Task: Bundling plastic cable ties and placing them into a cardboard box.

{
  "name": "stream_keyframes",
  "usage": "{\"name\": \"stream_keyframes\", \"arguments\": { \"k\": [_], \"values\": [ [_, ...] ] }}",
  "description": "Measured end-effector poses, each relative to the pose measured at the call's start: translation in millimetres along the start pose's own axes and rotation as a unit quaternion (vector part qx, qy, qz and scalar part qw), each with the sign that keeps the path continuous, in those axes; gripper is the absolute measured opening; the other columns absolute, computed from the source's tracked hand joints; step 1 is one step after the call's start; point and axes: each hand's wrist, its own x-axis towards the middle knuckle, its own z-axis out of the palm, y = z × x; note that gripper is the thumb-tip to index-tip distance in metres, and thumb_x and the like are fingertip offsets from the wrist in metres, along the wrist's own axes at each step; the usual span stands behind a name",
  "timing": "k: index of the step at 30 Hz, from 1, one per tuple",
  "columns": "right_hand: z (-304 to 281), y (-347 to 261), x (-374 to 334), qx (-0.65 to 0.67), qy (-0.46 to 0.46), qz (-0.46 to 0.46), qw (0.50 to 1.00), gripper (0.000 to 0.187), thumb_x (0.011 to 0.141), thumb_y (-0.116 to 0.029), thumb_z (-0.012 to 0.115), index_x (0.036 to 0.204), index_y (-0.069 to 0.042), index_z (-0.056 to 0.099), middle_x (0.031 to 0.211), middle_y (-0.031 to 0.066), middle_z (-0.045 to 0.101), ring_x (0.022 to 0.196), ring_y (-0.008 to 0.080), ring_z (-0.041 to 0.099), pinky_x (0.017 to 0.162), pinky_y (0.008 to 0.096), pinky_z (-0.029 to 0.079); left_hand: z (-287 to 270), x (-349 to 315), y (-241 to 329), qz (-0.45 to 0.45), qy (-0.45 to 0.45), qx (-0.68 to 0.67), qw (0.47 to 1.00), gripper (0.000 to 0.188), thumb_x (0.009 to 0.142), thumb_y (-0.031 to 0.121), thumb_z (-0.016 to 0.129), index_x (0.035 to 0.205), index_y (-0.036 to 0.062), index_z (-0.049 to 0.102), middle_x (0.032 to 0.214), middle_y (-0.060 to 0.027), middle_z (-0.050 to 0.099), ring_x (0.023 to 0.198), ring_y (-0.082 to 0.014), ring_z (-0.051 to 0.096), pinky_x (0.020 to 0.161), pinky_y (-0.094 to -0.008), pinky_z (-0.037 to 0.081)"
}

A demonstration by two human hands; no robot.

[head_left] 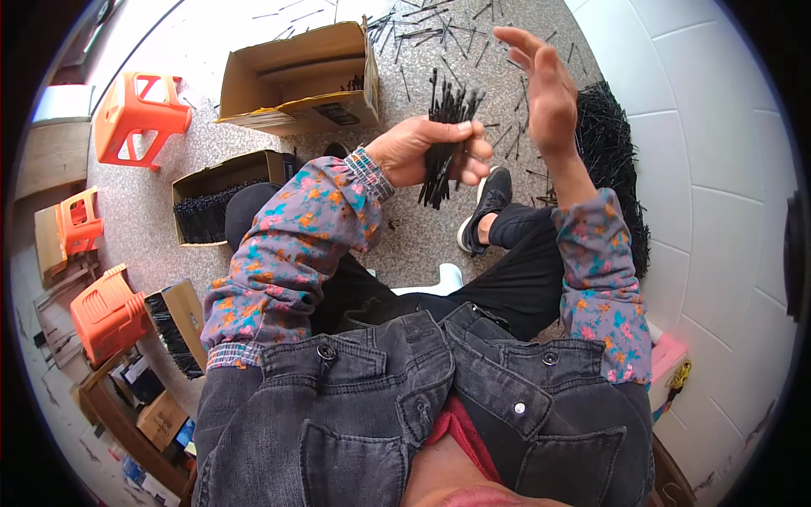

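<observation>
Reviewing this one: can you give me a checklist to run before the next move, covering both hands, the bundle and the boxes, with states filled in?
1. Left hand grips the bundle of black sticks: ok, thumb and fingers close around it.
2. Right hand free: ok, raised and open, apart from the bundle.
3. Bundle's upper ends level: not ok, they fan out at uneven heights.
4. Number of sticks in the bundle: cannot tell, they overlap.
5. Larger cardboard box open at the top: ok.
6. Floor free of loose sticks: not ok, many lie scattered beyond the hands.

Head-worn fisheye view, facing down, close in.
</observation>
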Motion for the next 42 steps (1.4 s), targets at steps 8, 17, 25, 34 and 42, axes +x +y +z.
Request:
{"name": "stream_keyframes", "arguments": {
  "k": [8,17,25,34,42],
  "values": [
    [9.7,3.2,-10.1,0.175,-0.302,0.294,0.890,0.065,0.095,-0.051,0.023,0.119,0.001,0.053,0.119,0.0136,0.056,0.115,0.0225,0.048,0.099,0.0335,0.036,2.0,-0.1,-3.9,-0.082,-0.017,0.003,0.996,0.025,0.091,0.017,0.050,0.107,-0.0019,0.051,0.093,-0.0151,0.063,0.086,-0.0293,0.064,0.077,-0.0388,0.053],
    [31.9,7.0,-16.7,0.214,-0.137,0.295,0.921,0.063,0.093,-0.052,0.035,0.112,0.003,0.057,0.101,0.0130,0.063,0.092,0.0204,0.061,0.086,0.0298,0.046,1.1,-1.2,3.1,0.017,0.011,-0.036,0.999,0.025,0.091,0.019,0.052,0.109,0.0012,0.051,0.106,-0.0158,0.059,0.099,-0.0293,0.059,0.087,-0.0408,0.049],
    [1.4,6.7,-22.3,0.194,-0.139,0.460,0.855,0.055,0.092,-0.049,0.039,0.099,0.001,0.060,0.088,0.0099,0.064,0.073,0.0157,0.062,0.061,0.0275,0.052,-2.3,-6.2,25.6,0.190,0.013,-0.127,0.973,0.022,0.092,0.017,0.050,0.111,0.0066,0.051,0.122,-0.0133,0.053,0.117,-0.0306,0.048,0.099,-0.0451,0.041],
    [-8.3,-16.9,-17.4,0.126,-0.190,0.388,0.893,0.031,0.088,-0.029,0.056,0.098,0.000,0.062,0.078,0.0052,0.062,0.064,0.0104,0.058,0.053,0.0240,0.048,-6.3,-4.1,30.4,0.273,0.027,-0.134,0.952,0.019,0.093,0.015,0.047,0.110,0.0070,0.051,0.124,-0.0133,0.051,0.122,-0.0318,0.043,0.103,-0.0474,0.036],
    [1.2,-34.5,-21.9,-0.023,-0.180,0.262,0.948,0.014,0.080,-0.016,0.065,0.085,-0.002,0.067,0.064,-0.0018,0.057,0.059,0.0044,0.051,0.052,0.0194,0.041,-4.8,-2.2,31.8,0.295,0.007,-0.132,0.946,0.014,0.091,0.009,0.047,0.105,0.0067,0.050,0.121,-0.0155,0.054,0.120,-0.0330,0.045,0.102,-0.0479,0.037]
  ]
}}
